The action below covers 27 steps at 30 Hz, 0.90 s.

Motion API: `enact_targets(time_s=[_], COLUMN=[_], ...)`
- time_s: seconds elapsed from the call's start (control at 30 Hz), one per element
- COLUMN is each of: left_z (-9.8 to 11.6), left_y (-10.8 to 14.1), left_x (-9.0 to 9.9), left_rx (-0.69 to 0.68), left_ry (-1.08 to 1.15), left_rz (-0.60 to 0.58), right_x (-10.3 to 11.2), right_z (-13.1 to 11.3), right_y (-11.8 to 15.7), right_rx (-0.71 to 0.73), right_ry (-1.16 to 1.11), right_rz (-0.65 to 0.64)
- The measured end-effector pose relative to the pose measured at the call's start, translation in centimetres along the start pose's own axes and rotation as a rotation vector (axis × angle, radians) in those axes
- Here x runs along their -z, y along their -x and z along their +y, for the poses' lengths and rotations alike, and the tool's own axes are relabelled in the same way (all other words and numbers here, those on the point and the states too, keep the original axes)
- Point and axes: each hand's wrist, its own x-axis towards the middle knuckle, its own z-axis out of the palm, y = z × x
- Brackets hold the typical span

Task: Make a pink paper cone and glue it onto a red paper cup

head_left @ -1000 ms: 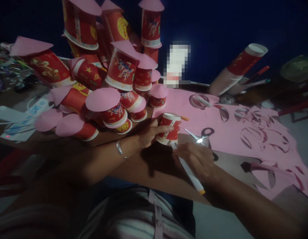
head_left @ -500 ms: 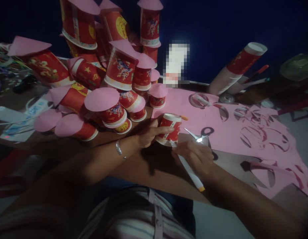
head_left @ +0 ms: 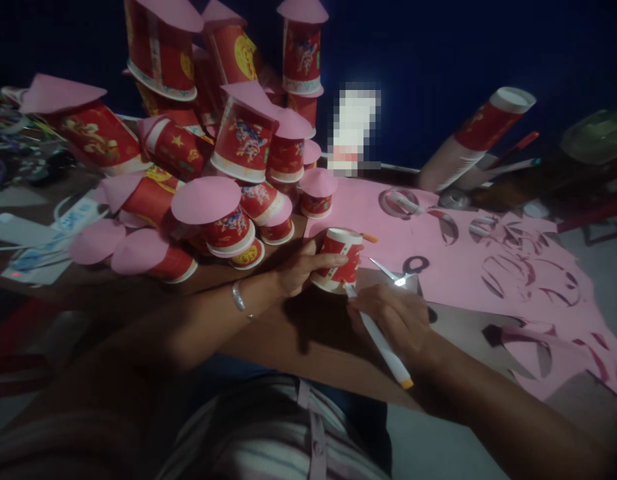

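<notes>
My left hand [head_left: 301,269] is closed around a red paper cup [head_left: 344,268] with a white band and a white rim, its wider end towards me. My right hand [head_left: 391,317] grips a white marker [head_left: 381,343] with a yellow end, its tip against the cup's side near the rim. Just behind the cup shows a small orange-yellow piece [head_left: 370,238], which looks like a cap. A pair of scissors [head_left: 399,280] with dark handles lies open beyond my right hand, partly hidden by it.
Several red cups with pink paper cones [head_left: 206,201] are stacked and lying at the left. Cut pink paper sheets [head_left: 458,267] cover the right side. A tall stack of cups [head_left: 483,123] leans at the back right. A white power strip [head_left: 53,243] with cables lies far left.
My right hand and the marker have shifted slightly right and down along the cup's rim. My left hand holds the cup in nearly the same place.
</notes>
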Motion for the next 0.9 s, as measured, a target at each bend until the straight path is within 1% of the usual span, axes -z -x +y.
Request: enact_targets(time_s=[0.23, 0.4, 0.57, 0.73, 0.9], left_z=[-0.02, -0.07, -0.06, 0.02, 0.02], left_y=[-0.03, -0.02, -0.01, -0.04, -0.07], left_x=[0.05, 0.13, 0.16, 0.16, 0.15], left_rx=[-0.003, -0.008, -0.002, -0.012, -0.001], left_ry=[-0.003, -0.002, -0.009, -0.018, -0.012], left_rz=[-0.023, -0.018, -0.057, -0.042, -0.039], right_x=[0.08, 0.09, 0.08, 0.03, 0.11], right_z=[-0.03, 0.05, 0.1, 0.22, 0.22], right_y=[-0.2, -0.12, -0.05, -0.06, -0.21], right_rx=[0.019, 0.019, 0.02, 0.005, -0.002], right_ry=[0.011, -0.007, 0.006, 0.031, 0.008], right_rz=[0.005, 0.0, 0.014, 0.018, 0.025])
